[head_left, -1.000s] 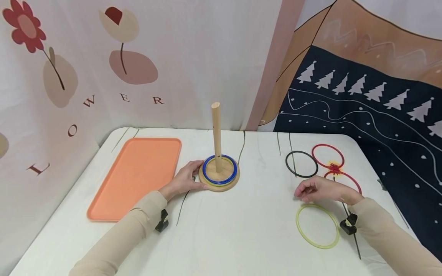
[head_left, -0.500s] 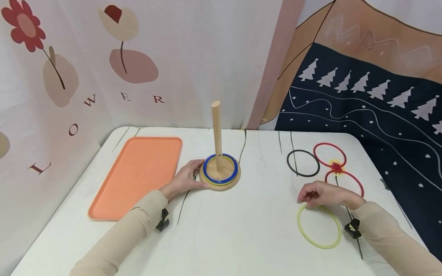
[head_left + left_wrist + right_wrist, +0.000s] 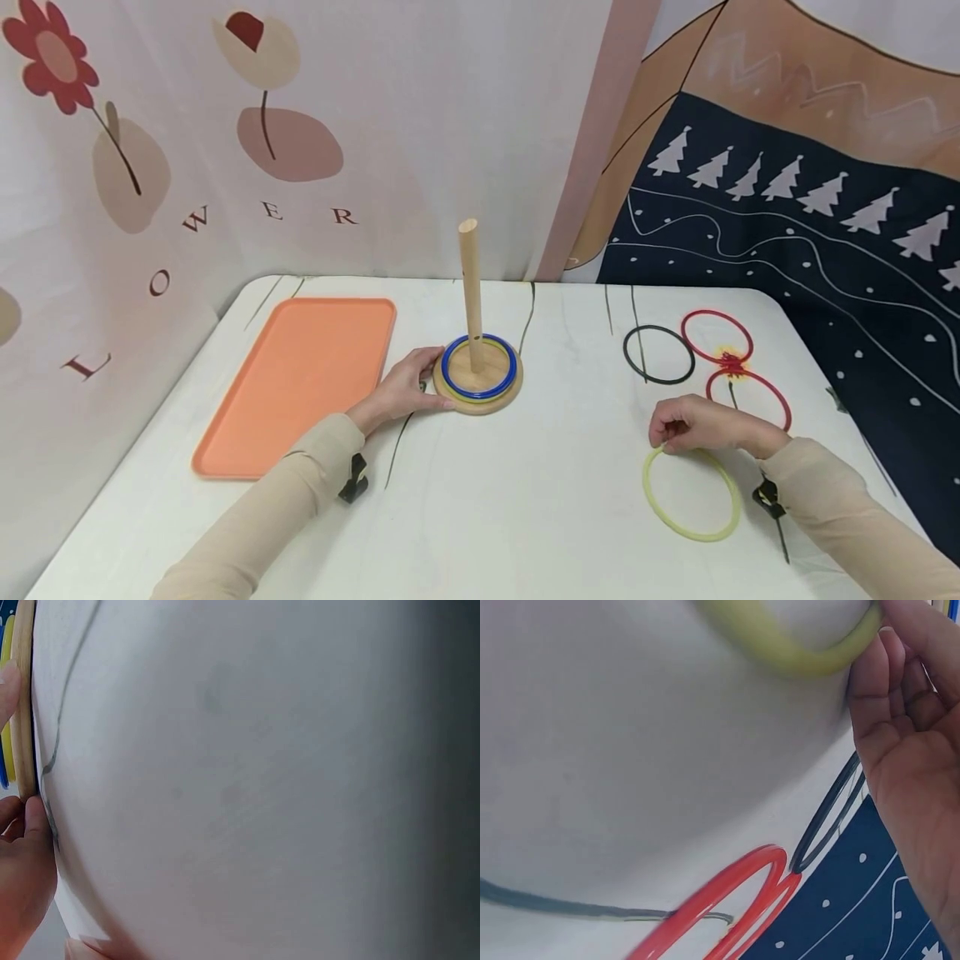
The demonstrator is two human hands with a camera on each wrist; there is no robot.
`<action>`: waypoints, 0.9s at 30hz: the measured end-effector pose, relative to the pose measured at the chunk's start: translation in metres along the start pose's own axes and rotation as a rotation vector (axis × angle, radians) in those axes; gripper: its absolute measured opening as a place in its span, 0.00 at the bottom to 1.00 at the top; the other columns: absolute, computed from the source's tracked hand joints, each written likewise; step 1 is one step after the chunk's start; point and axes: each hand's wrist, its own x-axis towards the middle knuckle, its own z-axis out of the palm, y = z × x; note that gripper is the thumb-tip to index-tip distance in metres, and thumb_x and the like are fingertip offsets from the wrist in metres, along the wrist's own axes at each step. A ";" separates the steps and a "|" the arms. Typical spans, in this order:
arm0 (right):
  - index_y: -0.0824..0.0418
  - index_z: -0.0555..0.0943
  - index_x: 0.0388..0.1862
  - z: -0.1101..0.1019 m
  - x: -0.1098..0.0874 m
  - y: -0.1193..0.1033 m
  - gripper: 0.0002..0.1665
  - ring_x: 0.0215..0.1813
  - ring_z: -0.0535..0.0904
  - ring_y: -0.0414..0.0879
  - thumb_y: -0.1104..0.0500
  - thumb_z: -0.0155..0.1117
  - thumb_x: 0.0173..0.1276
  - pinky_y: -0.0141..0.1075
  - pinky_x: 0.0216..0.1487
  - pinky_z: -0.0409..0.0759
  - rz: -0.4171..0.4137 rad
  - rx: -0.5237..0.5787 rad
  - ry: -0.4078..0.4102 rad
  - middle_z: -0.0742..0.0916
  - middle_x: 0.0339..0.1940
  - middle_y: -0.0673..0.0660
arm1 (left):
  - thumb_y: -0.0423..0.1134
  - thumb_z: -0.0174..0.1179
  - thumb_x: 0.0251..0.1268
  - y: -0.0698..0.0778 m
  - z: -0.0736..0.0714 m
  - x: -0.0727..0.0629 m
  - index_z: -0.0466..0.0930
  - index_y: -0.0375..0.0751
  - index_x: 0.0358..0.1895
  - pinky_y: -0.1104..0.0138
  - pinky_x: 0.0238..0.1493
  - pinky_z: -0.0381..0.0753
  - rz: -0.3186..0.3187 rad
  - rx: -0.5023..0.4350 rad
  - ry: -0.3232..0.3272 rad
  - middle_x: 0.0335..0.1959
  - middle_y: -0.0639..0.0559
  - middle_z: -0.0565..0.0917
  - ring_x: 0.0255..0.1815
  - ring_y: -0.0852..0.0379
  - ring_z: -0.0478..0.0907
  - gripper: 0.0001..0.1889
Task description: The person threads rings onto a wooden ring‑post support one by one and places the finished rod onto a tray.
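Observation:
In the head view my left hand (image 3: 401, 385) grips the round wooden base of a ring-toss stand (image 3: 470, 283), thumb at its near side. The post stands upright. A blue ring (image 3: 514, 367) lies round it on the base, over a yellow ring (image 3: 7, 757) that shows in the left wrist view. At the right, my right hand (image 3: 708, 423) pinches the far edge of a yellow-green ring (image 3: 701, 538). The right wrist view has that ring (image 3: 802, 661) between thumb and fingers, slightly off the cloth by its look. The left hand's fingers are partly out of its wrist view.
Beyond the right hand lie a black ring (image 3: 667, 382) and two red rings, one far back (image 3: 711, 312) and one partly hidden by the hand (image 3: 783, 402). An orange tray (image 3: 307, 383) lies left of the stand. Printed cloths hang behind the table.
My right hand has come down and toward me onto the yellow-green ring's far edge and now pinches it. The ring has shifted slightly. The left hand keeps its hold on the base.

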 end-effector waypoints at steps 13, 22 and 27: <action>0.56 0.82 0.29 0.002 0.003 -0.004 0.07 0.30 0.72 0.32 0.68 0.69 0.56 0.25 0.29 0.78 0.075 -0.051 0.040 0.82 0.28 0.48 | 0.45 0.76 0.42 0.000 0.000 0.001 0.56 0.33 0.70 0.59 0.69 0.67 -0.012 -0.009 0.001 0.70 0.38 0.61 0.68 0.46 0.63 0.51; 0.58 0.82 0.31 -0.001 0.005 -0.004 0.04 0.30 0.72 0.32 0.66 0.67 0.59 0.25 0.29 0.78 0.123 -0.008 0.091 0.83 0.28 0.48 | 0.45 0.76 0.42 0.000 0.001 0.001 0.57 0.34 0.70 0.60 0.69 0.68 -0.026 -0.002 0.009 0.70 0.39 0.61 0.68 0.47 0.64 0.51; 0.59 0.82 0.32 -0.004 0.010 -0.007 0.03 0.31 0.73 0.33 0.65 0.66 0.60 0.25 0.29 0.78 0.150 0.005 0.175 0.85 0.31 0.50 | 0.45 0.76 0.42 0.001 0.001 0.001 0.57 0.35 0.70 0.61 0.69 0.67 -0.030 0.006 0.010 0.70 0.40 0.61 0.69 0.47 0.63 0.51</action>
